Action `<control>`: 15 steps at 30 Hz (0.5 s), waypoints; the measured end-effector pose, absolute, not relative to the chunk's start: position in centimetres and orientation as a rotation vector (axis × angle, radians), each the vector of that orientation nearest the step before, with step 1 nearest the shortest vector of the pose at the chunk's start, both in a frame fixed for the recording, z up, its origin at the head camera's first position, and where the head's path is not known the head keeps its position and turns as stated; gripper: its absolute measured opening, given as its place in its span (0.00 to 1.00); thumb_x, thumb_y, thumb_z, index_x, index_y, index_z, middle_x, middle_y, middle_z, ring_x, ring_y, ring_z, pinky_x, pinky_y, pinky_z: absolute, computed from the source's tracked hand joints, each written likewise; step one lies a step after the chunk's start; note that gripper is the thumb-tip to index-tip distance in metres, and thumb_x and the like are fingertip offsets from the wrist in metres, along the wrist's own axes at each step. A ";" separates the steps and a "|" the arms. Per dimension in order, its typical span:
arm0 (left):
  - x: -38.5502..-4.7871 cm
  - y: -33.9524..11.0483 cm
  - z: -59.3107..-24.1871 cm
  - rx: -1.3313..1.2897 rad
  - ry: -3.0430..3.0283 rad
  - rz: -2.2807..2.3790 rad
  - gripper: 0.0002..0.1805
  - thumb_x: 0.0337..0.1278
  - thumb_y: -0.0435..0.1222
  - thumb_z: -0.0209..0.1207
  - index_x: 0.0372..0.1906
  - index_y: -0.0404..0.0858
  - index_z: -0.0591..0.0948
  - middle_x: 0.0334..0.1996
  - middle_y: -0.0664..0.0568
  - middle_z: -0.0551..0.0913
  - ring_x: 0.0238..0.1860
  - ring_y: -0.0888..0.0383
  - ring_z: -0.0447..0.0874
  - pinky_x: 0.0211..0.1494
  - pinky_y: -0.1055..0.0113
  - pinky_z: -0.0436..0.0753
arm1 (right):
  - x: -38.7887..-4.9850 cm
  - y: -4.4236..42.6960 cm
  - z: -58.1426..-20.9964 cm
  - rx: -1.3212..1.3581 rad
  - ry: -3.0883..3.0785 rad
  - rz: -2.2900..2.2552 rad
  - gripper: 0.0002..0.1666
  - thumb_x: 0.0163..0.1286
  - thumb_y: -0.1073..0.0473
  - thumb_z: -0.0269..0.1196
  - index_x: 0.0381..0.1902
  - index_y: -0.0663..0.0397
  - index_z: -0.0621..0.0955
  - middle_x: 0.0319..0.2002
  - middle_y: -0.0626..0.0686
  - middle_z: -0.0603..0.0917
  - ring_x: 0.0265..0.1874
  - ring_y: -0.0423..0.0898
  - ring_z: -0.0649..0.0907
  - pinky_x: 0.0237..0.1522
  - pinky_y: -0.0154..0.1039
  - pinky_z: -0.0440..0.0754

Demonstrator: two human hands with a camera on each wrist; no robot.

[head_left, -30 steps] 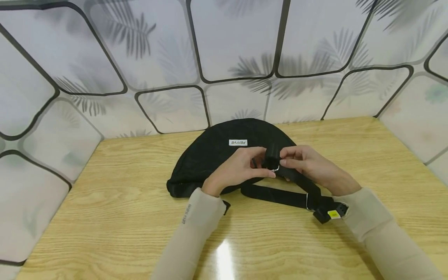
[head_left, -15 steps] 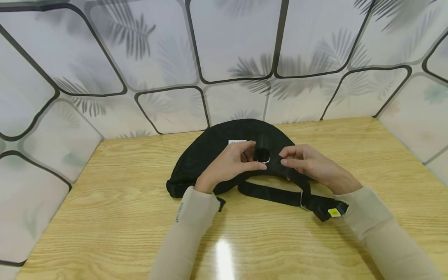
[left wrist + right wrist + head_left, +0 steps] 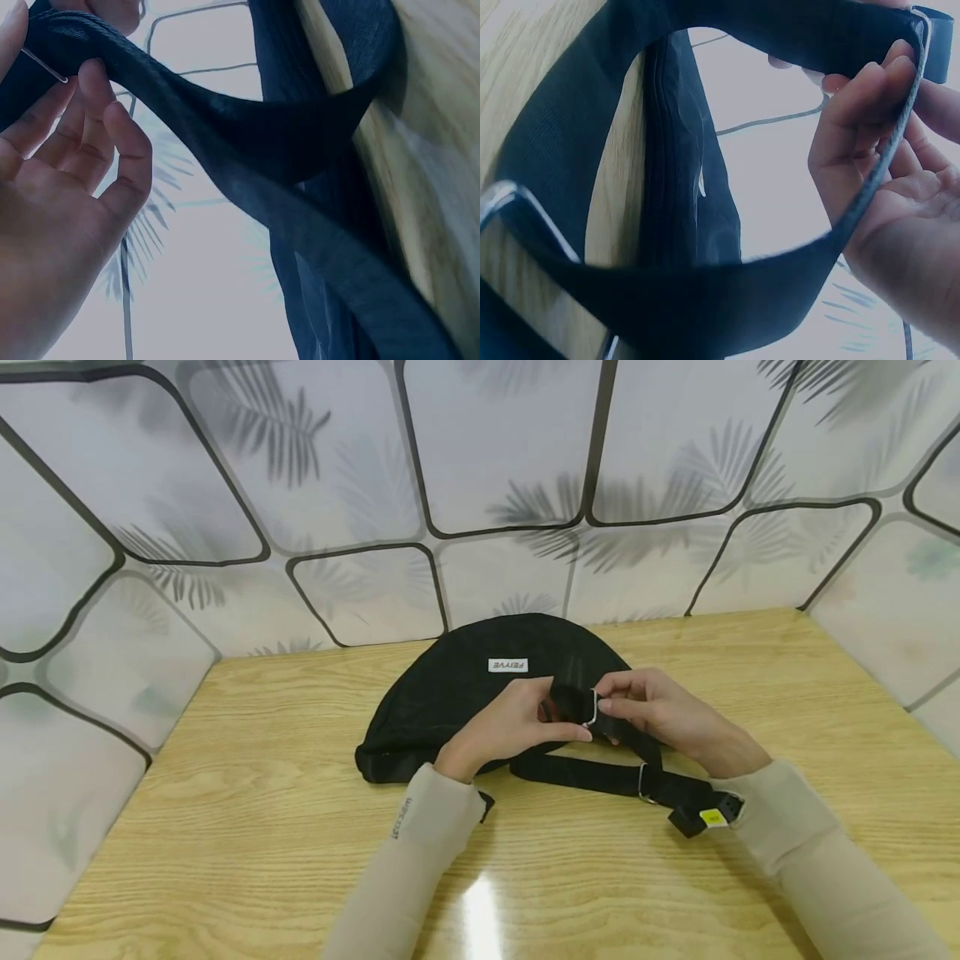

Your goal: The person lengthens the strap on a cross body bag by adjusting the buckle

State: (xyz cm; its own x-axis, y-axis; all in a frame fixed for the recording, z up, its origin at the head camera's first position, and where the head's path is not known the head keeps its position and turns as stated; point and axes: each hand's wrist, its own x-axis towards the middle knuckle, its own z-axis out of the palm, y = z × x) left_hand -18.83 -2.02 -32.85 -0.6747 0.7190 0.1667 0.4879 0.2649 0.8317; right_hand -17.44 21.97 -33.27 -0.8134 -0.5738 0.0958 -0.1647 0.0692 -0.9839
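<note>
A black half-moon fabric bag [image 3: 442,697] lies on the table behind both hands, its white label [image 3: 508,665] upside down. The left hand [image 3: 498,722] holds a thin metal ring [image 3: 595,710] and a folded piece of black strap [image 3: 572,693] between thumb and fingers. Opposite it, the right hand [image 3: 667,714] pinches the strap beside that ring, fingers curled. In the right wrist view the strap [image 3: 727,300] hangs from the fingers in a wide loop. A second metal ring [image 3: 642,783] sits lower on the strap. What lies inside the left fingers is partly hidden.
Black wrist cameras, one with a yellow sticker [image 3: 712,817], sit at the sleeves; the strap passes close to the right one. A wood-grain table [image 3: 247,827] stretches around the bag. Behind it hangs a leaf-patterned backdrop [image 3: 502,452].
The left hand drew the strap and ring leftward, then came back right to meet the right hand. The ring now stands more upright. The right hand barely moved.
</note>
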 end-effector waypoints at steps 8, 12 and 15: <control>-19.0 -2.8 -32.3 1.093 2.363 1.341 0.12 0.63 0.39 0.69 0.44 0.38 0.80 0.31 0.49 0.81 0.23 0.57 0.76 0.29 0.69 0.75 | -17.6 22.3 -33.2 -0.727 2.069 -1.775 0.12 0.75 0.70 0.55 0.40 0.52 0.83 0.15 0.46 0.61 0.14 0.52 0.56 0.22 0.42 0.59; -19.1 -3.5 -31.9 1.085 2.398 1.376 0.18 0.65 0.40 0.68 0.56 0.38 0.81 0.33 0.51 0.81 0.27 0.56 0.78 0.32 0.67 0.76 | -17.7 22.6 -32.9 -0.726 2.105 -1.735 0.12 0.76 0.69 0.55 0.41 0.51 0.84 0.15 0.49 0.59 0.14 0.52 0.56 0.22 0.44 0.58; -19.1 -3.8 -31.7 1.091 2.407 1.401 0.21 0.66 0.40 0.67 0.60 0.39 0.80 0.33 0.52 0.81 0.29 0.56 0.78 0.32 0.66 0.76 | -17.6 22.6 -32.8 -0.723 2.121 -1.730 0.12 0.76 0.69 0.55 0.41 0.51 0.84 0.15 0.48 0.61 0.14 0.53 0.57 0.22 0.44 0.59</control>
State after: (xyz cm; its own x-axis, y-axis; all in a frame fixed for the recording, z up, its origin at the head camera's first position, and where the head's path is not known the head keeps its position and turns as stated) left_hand -19.13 -3.78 -31.75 -0.7243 0.6536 0.2194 0.5135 0.2991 0.8042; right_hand -17.62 22.59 -32.84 -0.8250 -0.5600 0.0758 -0.1868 0.1436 -0.9719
